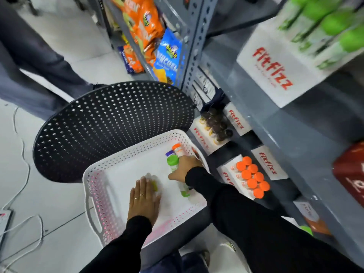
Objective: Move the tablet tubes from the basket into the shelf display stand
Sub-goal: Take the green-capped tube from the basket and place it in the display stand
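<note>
A white perforated basket (102, 186) rests on a black chair seat. Inside it lie tablet tubes: one with a green cap (172, 161), one with an orange cap (176, 147) and one with a purple cap (169, 153). My right hand (185, 166) reaches into the basket's far right corner and its fingers close over the green-capped tube. My left hand (144, 196) lies flat, fingers together, on a blurred tube with a yellow-green end (154, 184). White fitfizz display stands sit on the grey shelves: one with orange-capped tubes (251, 177), one with dark-capped tubes (215, 125), one with green-capped tubes (323, 22).
The black perforated chair (110, 123) stands against the grey metal rack post (192, 42). Snack bags (149, 30) hang on the rack beyond. Another person's legs (37, 62) stand at the upper left. Cables (23, 174) run across the floor on the left.
</note>
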{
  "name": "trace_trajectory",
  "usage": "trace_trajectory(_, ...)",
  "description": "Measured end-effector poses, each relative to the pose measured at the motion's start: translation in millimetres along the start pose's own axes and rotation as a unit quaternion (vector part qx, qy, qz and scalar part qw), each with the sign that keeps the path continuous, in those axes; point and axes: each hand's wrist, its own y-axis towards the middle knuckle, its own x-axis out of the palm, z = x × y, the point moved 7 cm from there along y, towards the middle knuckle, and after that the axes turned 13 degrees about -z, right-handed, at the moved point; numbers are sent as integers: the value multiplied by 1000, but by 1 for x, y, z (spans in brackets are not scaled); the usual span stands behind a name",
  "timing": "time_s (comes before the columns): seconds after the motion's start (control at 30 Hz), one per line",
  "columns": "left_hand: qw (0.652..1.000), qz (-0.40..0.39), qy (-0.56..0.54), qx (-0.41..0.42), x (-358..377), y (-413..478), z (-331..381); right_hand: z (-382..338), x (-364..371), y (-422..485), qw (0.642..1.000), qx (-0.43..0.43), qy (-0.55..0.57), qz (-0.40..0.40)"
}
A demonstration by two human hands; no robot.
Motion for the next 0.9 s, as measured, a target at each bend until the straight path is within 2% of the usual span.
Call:
trace_trajectory(0.1, 999, 27, 6, 44, -24, 2, 39, 15, -25, -32, 999, -14, 36, -23)
trace_trajectory(0.2, 989, 66, 19, 129, -60, 6, 103, 37, -58, -79, 992, -51, 111, 14)
trace_trajectory(0.27, 974, 100, 41, 199, -85, 12, 147, 51, -81, -116, 985, -82, 147, 36)
trace_trajectory(0.43, 929, 176, 16, 326, -136, 13, 251, 105, -127, -202, 984, -78, 112, 110)
trace_trajectory(0.53, 896, 196, 23, 399, -147, -6, 309, 144, -142, -248, 966, -83, 196, 149)
trace_trajectory(0.6, 889, 195, 52, 411, -148, -13, 333, 161, -151, -271, 951, -93, 237, 177)
trace_trajectory(0.77, 869, 144, 120, 457, -138, -34, 384, 190, -167, -313, 947, -30, 172, 270)
trace_trajectory(0.83, 888, 102, 107, 435, -133, -40, 401, 197, -171, -324, 941, -6, 153, 301)
trace_trajectory(0.9, 922, 74, 132, 357, -123, -33, 405, 200, -173, -334, 938, -4, 159, 307)
